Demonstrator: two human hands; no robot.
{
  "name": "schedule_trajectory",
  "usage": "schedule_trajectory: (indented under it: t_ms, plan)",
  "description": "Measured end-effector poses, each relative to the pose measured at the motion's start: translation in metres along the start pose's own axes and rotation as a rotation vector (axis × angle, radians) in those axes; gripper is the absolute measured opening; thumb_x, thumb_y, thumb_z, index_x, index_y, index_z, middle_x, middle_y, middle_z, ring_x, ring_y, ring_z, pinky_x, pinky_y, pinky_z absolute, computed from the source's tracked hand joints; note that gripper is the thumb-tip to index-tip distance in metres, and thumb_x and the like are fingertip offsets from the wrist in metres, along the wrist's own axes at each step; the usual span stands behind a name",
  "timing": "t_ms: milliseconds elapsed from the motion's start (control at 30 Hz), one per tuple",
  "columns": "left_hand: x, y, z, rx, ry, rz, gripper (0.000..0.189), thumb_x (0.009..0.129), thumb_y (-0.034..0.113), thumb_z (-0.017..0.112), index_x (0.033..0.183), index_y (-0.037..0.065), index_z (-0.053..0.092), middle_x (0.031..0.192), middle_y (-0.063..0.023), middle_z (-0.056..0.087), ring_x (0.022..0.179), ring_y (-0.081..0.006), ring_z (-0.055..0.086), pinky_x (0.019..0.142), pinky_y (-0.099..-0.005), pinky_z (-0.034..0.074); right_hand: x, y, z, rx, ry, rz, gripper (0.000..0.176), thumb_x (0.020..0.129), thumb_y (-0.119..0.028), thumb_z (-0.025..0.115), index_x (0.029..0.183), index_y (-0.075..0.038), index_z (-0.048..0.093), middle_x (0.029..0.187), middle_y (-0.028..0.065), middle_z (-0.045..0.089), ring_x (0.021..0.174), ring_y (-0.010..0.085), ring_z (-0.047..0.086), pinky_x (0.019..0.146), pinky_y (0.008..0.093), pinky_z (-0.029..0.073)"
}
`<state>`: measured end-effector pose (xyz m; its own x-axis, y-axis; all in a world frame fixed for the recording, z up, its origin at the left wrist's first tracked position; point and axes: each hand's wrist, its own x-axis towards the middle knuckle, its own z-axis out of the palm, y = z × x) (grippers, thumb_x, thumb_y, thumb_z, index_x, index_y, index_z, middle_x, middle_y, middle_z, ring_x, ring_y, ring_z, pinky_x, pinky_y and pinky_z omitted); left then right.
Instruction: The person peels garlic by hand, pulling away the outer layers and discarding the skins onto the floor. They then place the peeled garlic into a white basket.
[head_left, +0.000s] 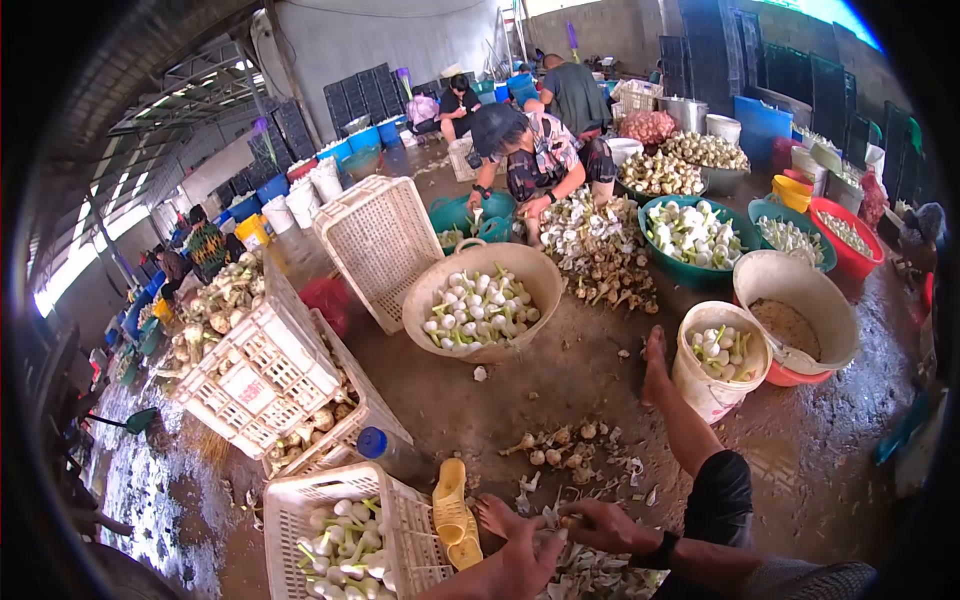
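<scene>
At the bottom, my left hand (527, 562) is closed around a pale garlic bulb (553, 536), mostly covered by the fingers. My right hand (606, 527) comes in from the right and meets it, its fingers pinched together; what they hold is too small and hidden to make out. Garlic skins (590, 575) lie on the floor under both hands. Unpeeled garlic bulbs (565, 450) lie loose just beyond them. Left of my left hand stands a white plastic crate (415, 535) holding peeled garlic with green stems. Yellow clogs (455, 515) lie between the crate and my bare foot (497, 515).
A round basin (545, 275) of peeled garlic stands ahead, near a leaning empty crate (375, 240). Stacked crates (265, 375) and a blue-capped bottle (400, 455) are on the left. A white bucket (705, 390) stands right of my other foot. A co-worker (545, 150) crouches by a garlic pile (600, 250).
</scene>
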<state>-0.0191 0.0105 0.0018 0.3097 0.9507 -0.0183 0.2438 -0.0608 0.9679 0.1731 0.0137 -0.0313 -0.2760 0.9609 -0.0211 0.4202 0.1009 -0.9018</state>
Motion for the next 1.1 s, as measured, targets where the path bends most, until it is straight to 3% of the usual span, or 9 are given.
schedule_trajectory:
  t_ms: [100, 167, 300, 367, 400, 500, 567, 967, 1100]
  plan:
    - [0.003, -0.011, 0.004, -0.024, 0.049, 0.031, 0.036, 0.092, 0.021, 0.064, 0.12, -0.001, 0.057, 0.095, -0.0151, 0.067, 0.089, -0.0251, 0.066, 0.074, -0.0372, 0.053, -0.026, -0.028, -0.006, -0.062, 0.04, -0.154, 0.043, 0.082, -0.015, 0.07, 0.122, -0.007, 0.059, 0.115, 0.0174, 0.061, 0.1, 0.035, 0.064, 0.083, 0.0411, 0.053]
    - [0.006, -0.018, 0.006, -0.646, -0.467, -0.24, 0.031, 0.094, 0.009, 0.056, 0.121, -0.005, 0.052, 0.116, -0.006, 0.059, 0.103, -0.0149, 0.057, 0.104, -0.0317, 0.037, -0.038, -0.032, -0.007, -0.156, 0.058, -0.32, 0.05, 0.076, -0.008, 0.073, 0.124, -0.008, 0.058, 0.124, 0.0176, 0.056, 0.109, 0.037, 0.06, 0.089, 0.0431, 0.053]
    - [0.003, -0.025, 0.007, -0.462, -0.437, -0.124, 0.044, 0.083, 0.019, 0.07, 0.121, 0.0, 0.056, 0.107, -0.0088, 0.062, 0.1, -0.0152, 0.056, 0.088, -0.0295, 0.046, -0.05, -0.041, -0.011, -0.108, 0.119, -0.305, 0.053, 0.078, -0.009, 0.073, 0.127, -0.008, 0.055, 0.12, 0.0175, 0.058, 0.107, 0.0349, 0.06, 0.088, 0.041, 0.053]
    - [-0.006, -0.01, 0.008, -0.386, -0.267, -0.132, 0.048, 0.081, 0.017, 0.072, 0.122, -0.001, 0.057, 0.108, -0.0087, 0.064, 0.096, -0.0156, 0.059, 0.085, -0.0295, 0.048, -0.054, -0.041, -0.015, 0.057, 0.143, -0.172, 0.05, 0.083, -0.009, 0.071, 0.129, -0.004, 0.053, 0.117, 0.0147, 0.061, 0.1, 0.0235, 0.064, 0.083, 0.034, 0.053]
    - [-0.006, 0.008, 0.004, -0.305, -0.203, -0.154, 0.05, 0.079, 0.016, 0.073, 0.123, -0.002, 0.057, 0.108, -0.009, 0.064, 0.094, -0.0157, 0.06, 0.085, -0.0294, 0.049, -0.059, -0.061, -0.022, 0.416, 0.121, 0.165, 0.044, 0.086, -0.012, 0.068, 0.127, -0.001, 0.055, 0.109, 0.0113, 0.066, 0.094, 0.0178, 0.064, 0.08, 0.0309, 0.052]
    - [-0.003, 0.0, 0.004, -0.225, -0.141, 0.016, 0.05, 0.079, 0.01, 0.075, 0.124, -0.002, 0.057, 0.106, -0.0067, 0.065, 0.095, -0.0128, 0.062, 0.085, -0.0266, 0.051, -0.058, -0.043, -0.026, 0.384, 0.159, 0.129, 0.035, 0.089, -0.017, 0.063, 0.12, 0.001, 0.06, 0.095, 0.009, 0.068, 0.083, 0.0149, 0.064, 0.074, 0.0296, 0.052]
    - [-0.004, -0.006, 0.007, -0.24, -0.139, 0.021, 0.05, 0.078, 0.009, 0.076, 0.124, -0.002, 0.057, 0.107, -0.0071, 0.065, 0.095, -0.013, 0.062, 0.085, -0.0269, 0.051, -0.059, -0.042, -0.027, 0.401, 0.122, 0.274, 0.031, 0.091, -0.021, 0.059, 0.111, 0.002, 0.066, 0.086, 0.0081, 0.068, 0.076, 0.0141, 0.063, 0.068, 0.03, 0.051]
    - [-0.003, -0.002, 0.015, 0.01, -0.075, 0.148, 0.047, 0.074, 0.007, 0.079, 0.115, -0.001, 0.058, 0.106, -0.0105, 0.066, 0.095, -0.0144, 0.063, 0.082, -0.0288, 0.053, -0.051, -0.05, -0.027, 0.282, 0.097, 0.266, 0.028, 0.091, -0.021, 0.061, 0.099, 0.004, 0.066, 0.077, 0.0095, 0.065, 0.07, 0.0135, 0.06, 0.062, 0.0313, 0.049]
    - [-0.002, 0.006, 0.018, 0.127, -0.028, 0.267, 0.048, 0.071, 0.008, 0.082, 0.112, 0.001, 0.058, 0.102, -0.013, 0.064, 0.089, -0.0206, 0.065, 0.076, -0.0313, 0.054, -0.05, -0.053, -0.029, 0.286, 0.08, 0.285, 0.026, 0.09, -0.02, 0.062, 0.1, 0.005, 0.066, 0.076, 0.0106, 0.065, 0.07, 0.0133, 0.061, 0.063, 0.031, 0.049]
